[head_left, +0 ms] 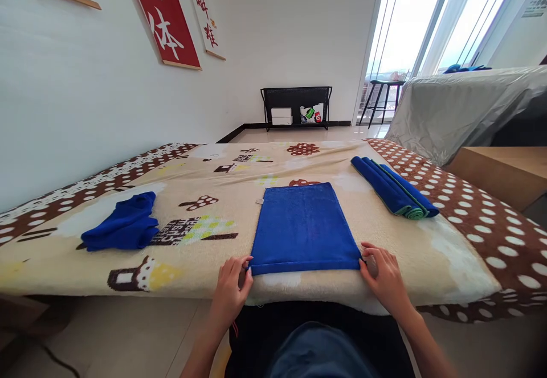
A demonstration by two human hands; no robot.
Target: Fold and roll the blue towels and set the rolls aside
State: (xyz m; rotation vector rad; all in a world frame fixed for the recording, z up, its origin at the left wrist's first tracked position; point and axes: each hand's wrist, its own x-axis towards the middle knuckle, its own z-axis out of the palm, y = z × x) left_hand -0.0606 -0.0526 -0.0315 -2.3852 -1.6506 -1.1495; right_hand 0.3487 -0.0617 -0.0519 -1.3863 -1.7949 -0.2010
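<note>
A blue towel [304, 227] lies flat in front of me, its near edge turned over in a narrow strip. My left hand [232, 283] pinches the near left corner between thumb and fingers. At the near right corner, my right hand [382, 275] has its thumb and index finger closed on the edge. Off to the left sits a crumpled blue cloth [122, 224]. Rolled blue towels [391, 187], one with green edging, lie side by side at the right.
A cream patterned blanket [222, 258] with a brown polka-dot border covers the surface. Beyond it, a black rack [296, 105] stands against the wall. A cardboard box [496, 173] and a plastic-covered piece of furniture [461, 99] are at the right, near a black stool [380, 99].
</note>
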